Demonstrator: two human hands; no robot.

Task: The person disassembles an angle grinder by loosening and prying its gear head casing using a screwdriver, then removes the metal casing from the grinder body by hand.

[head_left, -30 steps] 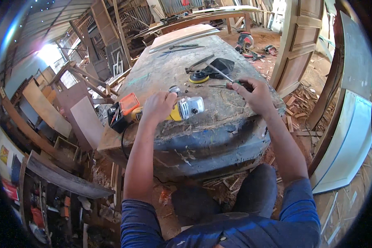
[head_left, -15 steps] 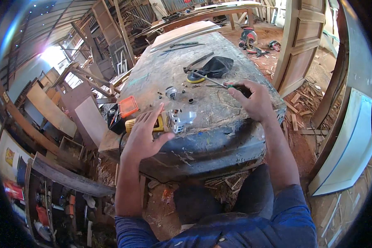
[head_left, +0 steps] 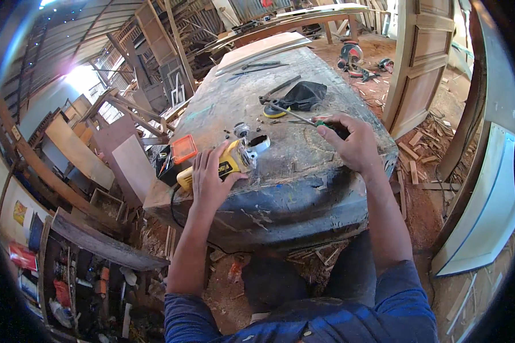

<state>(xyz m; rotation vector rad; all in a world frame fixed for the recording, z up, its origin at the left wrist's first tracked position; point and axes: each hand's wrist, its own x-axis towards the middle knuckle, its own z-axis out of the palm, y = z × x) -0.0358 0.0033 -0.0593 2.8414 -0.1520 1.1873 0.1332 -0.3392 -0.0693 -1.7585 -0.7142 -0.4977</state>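
My left hand (head_left: pixel 210 178) is wrapped round the yellow body of an angle grinder (head_left: pixel 233 158) at the near edge of the workbench. The grinder lies at a slant, its silver head and curved guard (head_left: pixel 261 144) pointing away to the right. In my right hand (head_left: pixel 355 144) is a screwdriver (head_left: pixel 293 114) with a green and dark handle; its long shaft points left and away over the bench. A detached round metal piece (head_left: pixel 241 130) sits just beyond the grinder head, beside several small dark parts.
An orange-lidded box (head_left: pixel 183 148) stands left of the grinder. Farther back lie a yellow and black disc (head_left: pixel 276 112), a black cloth bag (head_left: pixel 306 95) and pale boards (head_left: pixel 263 50). A wooden door (head_left: pixel 422 63) rises at the right. Offcuts litter the floor.
My left hand has gone from open over the grinder to closed round it. The grinder has turned and tilted, its head now swung farther away. My right hand keeps the screwdriver much as before.
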